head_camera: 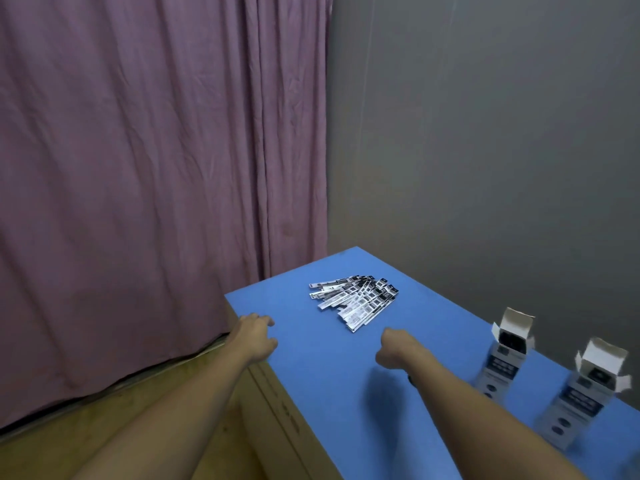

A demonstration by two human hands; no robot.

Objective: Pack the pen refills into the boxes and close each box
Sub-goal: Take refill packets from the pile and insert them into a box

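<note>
Meanwhile, your left hand (254,336) rested loosely curled at the blue table's (322,393) left edge, and your right hand (398,348) hovered curled, holding nothing. The pen refills (355,299) lay piled just beyond both hands, two open boxes (505,355) standing far right.

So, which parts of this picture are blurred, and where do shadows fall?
Head view: the two boxes at the right look smeared; the refills are sharper; the right hand casts a soft shadow on the table; straight edges bend near the frame's borders.

Blue table (433,348): refill pile (355,298) mid-top; two open boxes (506,355) (581,393) upright, right edge.
</note>
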